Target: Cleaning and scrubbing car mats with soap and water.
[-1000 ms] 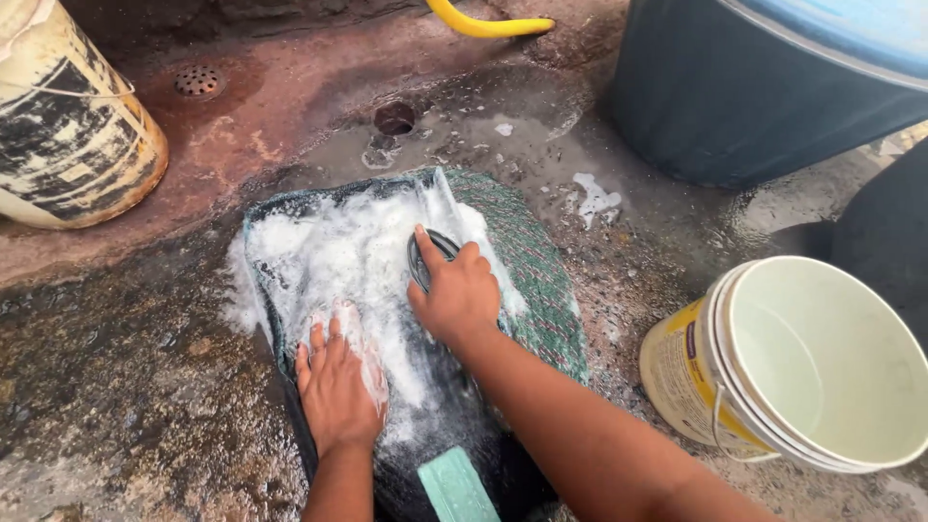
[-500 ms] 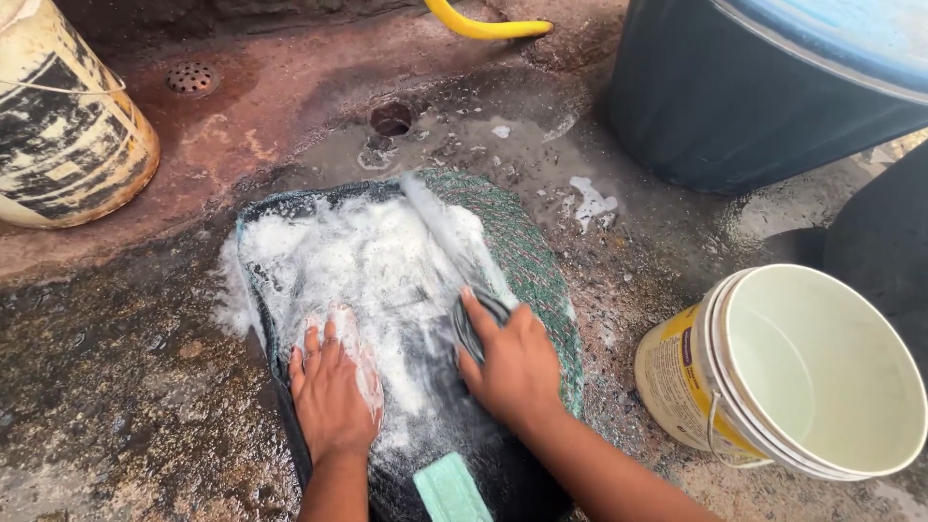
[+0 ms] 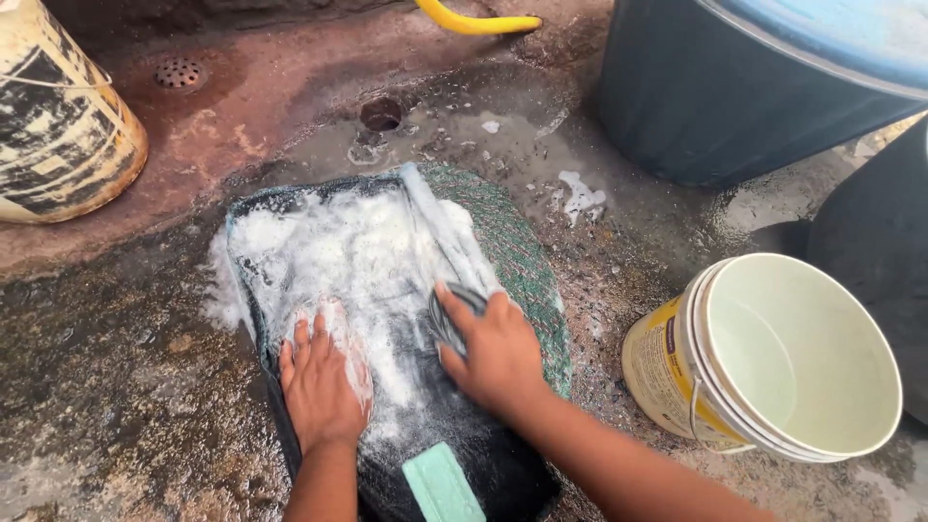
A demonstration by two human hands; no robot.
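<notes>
A dark garment [image 3: 454, 430] covered in white soap foam [image 3: 329, 246] lies spread on a green woven mat [image 3: 522, 256] on the wet floor. My left hand [image 3: 319, 382] presses flat on the foamy cloth, fingers spread. My right hand [image 3: 493, 353] grips a dark scrubbing brush [image 3: 448, 314] and holds it against the cloth just right of the foam. A pale green label [image 3: 440, 483] shows at the garment's near edge.
An empty white and yellow bucket [image 3: 677, 367] stands at the right. A large dark blue barrel [image 3: 715, 106] is at the back right, a worn paint-stained bucket [image 3: 58, 126] at the back left. A yellow hose [image 3: 474, 24], a drain hole [image 3: 381, 113] and a round grate [image 3: 180, 73] lie beyond.
My right hand pulled the brush from the upper middle of the cloth down towards me, then shifted slightly left. My left hand stayed pressed on the cloth.
</notes>
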